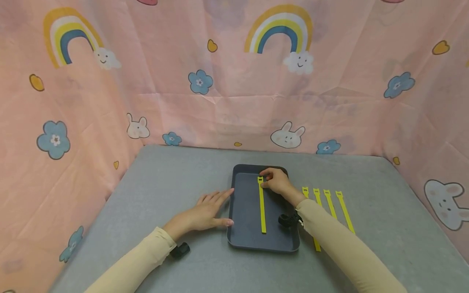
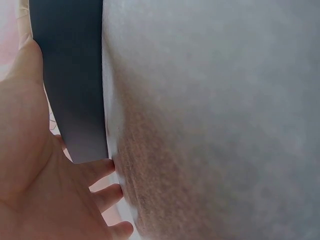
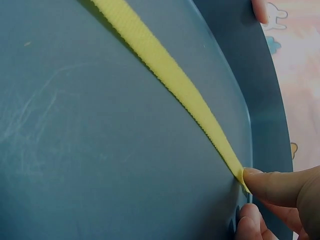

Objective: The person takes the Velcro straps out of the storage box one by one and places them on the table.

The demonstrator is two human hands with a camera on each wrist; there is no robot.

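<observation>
A dark grey rectangular tray [image 1: 246, 215] lies on the table, with one yellow hook-and-loop cable tie [image 1: 262, 209] lengthwise inside it. At the tray's far end, my right hand [image 1: 277, 181] pinches the tie's slotted head. Close up in the right wrist view, the thumb [image 3: 272, 186] presses on the end of the tie, whose fuzzy length runs across the tray floor. My left hand [image 1: 205, 212] is spread against the tray's left side, thumb and fingertips at the rim. Its straight fingers [image 2: 106, 197] lie beside the tray's outer wall [image 2: 75, 75] in the left wrist view.
Several more yellow cable ties [image 1: 344, 209] lie side by side on the grey table [image 1: 388, 228] right of the tray, partly hidden under my right forearm. A pink printed cloth [image 1: 234, 118] surrounds the table at the back and sides. Each wrist wears a black camera [image 1: 180, 250].
</observation>
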